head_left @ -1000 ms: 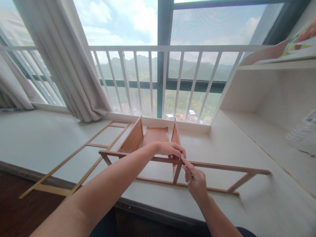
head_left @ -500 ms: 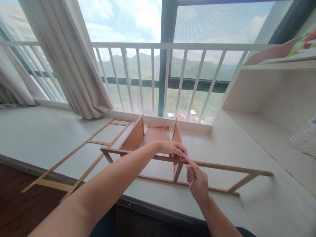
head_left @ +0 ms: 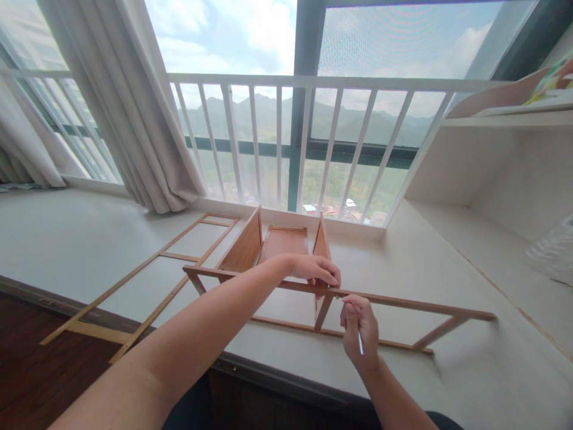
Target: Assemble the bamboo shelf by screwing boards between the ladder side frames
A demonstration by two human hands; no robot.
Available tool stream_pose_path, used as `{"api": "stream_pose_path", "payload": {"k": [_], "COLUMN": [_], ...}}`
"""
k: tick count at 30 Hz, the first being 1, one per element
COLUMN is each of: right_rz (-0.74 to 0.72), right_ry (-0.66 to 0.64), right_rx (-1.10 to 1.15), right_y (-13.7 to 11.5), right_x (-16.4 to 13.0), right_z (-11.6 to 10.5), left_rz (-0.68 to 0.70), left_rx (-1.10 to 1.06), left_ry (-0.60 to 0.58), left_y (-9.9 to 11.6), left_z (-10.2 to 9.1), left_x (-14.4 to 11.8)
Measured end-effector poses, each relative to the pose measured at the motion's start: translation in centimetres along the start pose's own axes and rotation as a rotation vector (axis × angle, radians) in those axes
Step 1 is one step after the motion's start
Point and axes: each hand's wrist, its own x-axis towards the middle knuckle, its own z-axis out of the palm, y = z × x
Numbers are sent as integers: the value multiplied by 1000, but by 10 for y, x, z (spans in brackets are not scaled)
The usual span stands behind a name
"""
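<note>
Scanning left to right: grey curtain (head_left: 129, 113) hangs at the window; below it a flat wooden ladder frame (head_left: 147, 280) lies on the white sill platform (head_left: 67, 239), its near end overhanging the dark floor. Centre: two upright wooden side panels (head_left: 244, 245) with a shelf board (head_left: 284, 243) between them, standing in front of the white railing (head_left: 313, 143). A second wooden frame (head_left: 403, 304) stands on edge across the panels' front. Left hand (head_left: 316, 270) extends over from the left, palm down, fingers closed on this frame's top rail. Right hand (head_left: 358, 325) sits just below the rail, fingers curled around a thin metal tool (head_left: 360, 343), tip hidden near the rail. Right: white shelf unit (head_left: 492, 161), clear plastic bag (head_left: 553, 251). No legible writing seen.
</note>
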Motion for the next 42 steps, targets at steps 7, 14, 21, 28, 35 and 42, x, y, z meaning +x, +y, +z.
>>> {"api": "stream_pose_path", "payload": {"k": [7, 14, 21, 28, 35, 42], "right_rz": [-103, 558, 971, 955, 452, -170], "right_ry": [-287, -922, -1059, -773, -578, -281], "right_rx": [-11, -72, 411, 545, 115, -68], "right_y": [-23, -30, -30, -36, -49, -61], "right_x": [-13, -15, -16, -6, -1, 11], "right_z": [12, 32, 33, 30, 5, -13], "left_rz": [-2, 0, 14, 8, 11, 26], "left_rx": [2, 11, 12, -17, -7, -16], "left_ry": [-2, -4, -9, -13, -26, 1], "left_y": [1, 5, 5, 1, 2, 5], "left_z": [0, 1, 1, 1, 0, 3], "left_x": [-2, -5, -5, -2, -3, -4]}}
